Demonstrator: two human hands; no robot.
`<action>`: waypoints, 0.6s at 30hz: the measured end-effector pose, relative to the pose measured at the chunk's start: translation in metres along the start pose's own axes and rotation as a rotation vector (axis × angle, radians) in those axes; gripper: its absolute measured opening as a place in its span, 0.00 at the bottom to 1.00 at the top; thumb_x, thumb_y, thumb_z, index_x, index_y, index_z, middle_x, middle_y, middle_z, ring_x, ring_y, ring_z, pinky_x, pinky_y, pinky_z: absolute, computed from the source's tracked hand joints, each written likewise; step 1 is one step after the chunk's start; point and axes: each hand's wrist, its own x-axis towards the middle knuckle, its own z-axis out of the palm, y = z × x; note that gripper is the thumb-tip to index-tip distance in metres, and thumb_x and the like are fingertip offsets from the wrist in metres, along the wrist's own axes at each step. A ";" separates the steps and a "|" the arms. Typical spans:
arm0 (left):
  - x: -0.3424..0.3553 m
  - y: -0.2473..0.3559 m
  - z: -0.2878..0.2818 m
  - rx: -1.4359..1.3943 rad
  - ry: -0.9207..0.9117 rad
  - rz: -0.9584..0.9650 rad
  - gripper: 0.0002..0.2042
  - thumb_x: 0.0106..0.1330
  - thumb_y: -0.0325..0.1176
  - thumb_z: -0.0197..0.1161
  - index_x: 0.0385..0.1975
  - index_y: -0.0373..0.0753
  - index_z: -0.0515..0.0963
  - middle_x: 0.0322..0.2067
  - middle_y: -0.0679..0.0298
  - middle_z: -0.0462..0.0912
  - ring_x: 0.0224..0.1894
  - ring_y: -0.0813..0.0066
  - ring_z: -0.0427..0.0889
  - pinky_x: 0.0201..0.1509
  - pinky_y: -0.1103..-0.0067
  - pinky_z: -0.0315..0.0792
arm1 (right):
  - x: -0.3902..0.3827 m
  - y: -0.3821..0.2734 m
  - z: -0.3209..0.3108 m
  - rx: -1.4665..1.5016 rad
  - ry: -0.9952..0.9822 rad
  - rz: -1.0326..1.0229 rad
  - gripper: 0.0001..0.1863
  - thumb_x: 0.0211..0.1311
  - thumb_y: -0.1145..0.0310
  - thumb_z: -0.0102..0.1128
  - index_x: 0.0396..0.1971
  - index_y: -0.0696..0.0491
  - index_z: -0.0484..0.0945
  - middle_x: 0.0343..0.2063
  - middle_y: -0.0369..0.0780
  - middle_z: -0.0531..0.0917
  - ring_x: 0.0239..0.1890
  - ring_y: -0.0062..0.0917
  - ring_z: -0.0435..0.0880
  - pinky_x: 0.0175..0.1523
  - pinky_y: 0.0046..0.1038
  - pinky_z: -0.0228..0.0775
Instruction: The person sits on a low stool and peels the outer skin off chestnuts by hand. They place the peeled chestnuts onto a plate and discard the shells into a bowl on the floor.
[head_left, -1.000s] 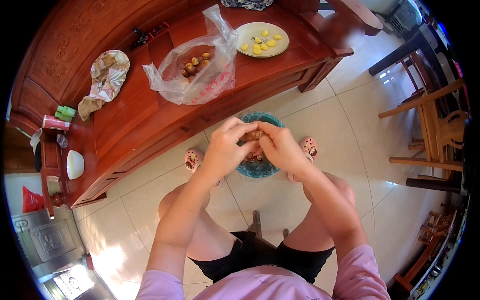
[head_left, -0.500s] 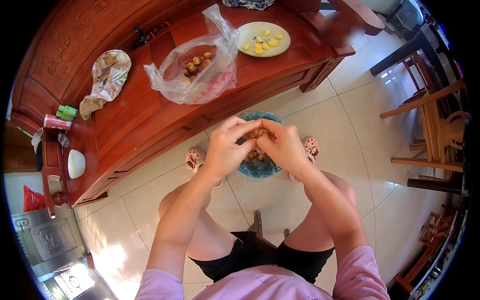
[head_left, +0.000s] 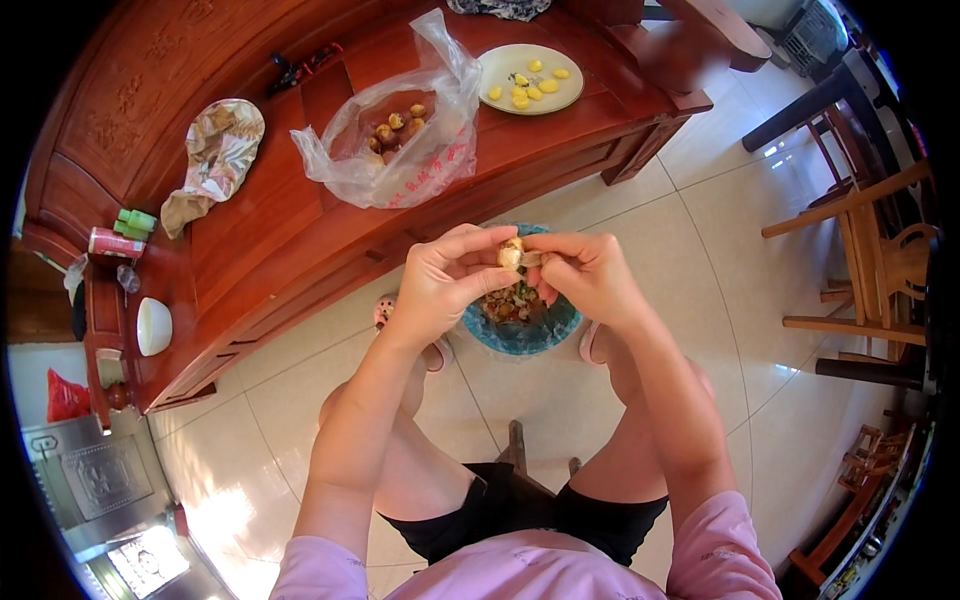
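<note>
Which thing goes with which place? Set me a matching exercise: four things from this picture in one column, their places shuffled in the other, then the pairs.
Things
1. Yellowish nut
2. Oval plate
3. Plastic bag
4. Teal-lined container

Places
A. Between the pink clogs
B. On the wooden bench, holding brown nuts
C. Pinched in the left hand
D. On the wooden bench, holding yellow pieces

Pairs
1-C, 2-D, 3-B, 4-A
</note>
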 end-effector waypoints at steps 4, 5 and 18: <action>-0.001 -0.003 -0.003 -0.159 0.005 -0.064 0.17 0.54 0.19 0.59 0.46 0.30 0.71 0.39 0.61 0.76 0.40 0.73 0.78 0.47 0.80 0.72 | 0.001 -0.004 -0.005 0.028 -0.043 0.004 0.15 0.51 0.78 0.44 0.37 0.63 0.76 0.17 0.35 0.76 0.20 0.13 0.73 0.27 0.17 0.68; -0.001 -0.003 -0.004 -0.235 -0.002 -0.111 0.17 0.55 0.20 0.58 0.47 0.30 0.70 0.39 0.60 0.76 0.40 0.73 0.77 0.46 0.81 0.72 | 0.002 -0.003 -0.008 -0.021 -0.049 0.008 0.15 0.51 0.78 0.43 0.37 0.63 0.76 0.18 0.36 0.76 0.21 0.14 0.73 0.28 0.17 0.68; 0.004 -0.013 -0.004 0.357 -0.020 0.163 0.15 0.56 0.20 0.57 0.44 0.32 0.73 0.41 0.62 0.74 0.43 0.77 0.74 0.47 0.81 0.70 | -0.001 0.034 -0.022 -0.729 -0.297 -0.147 0.16 0.59 0.71 0.48 0.46 0.60 0.71 0.37 0.42 0.79 0.38 0.22 0.78 0.40 0.23 0.71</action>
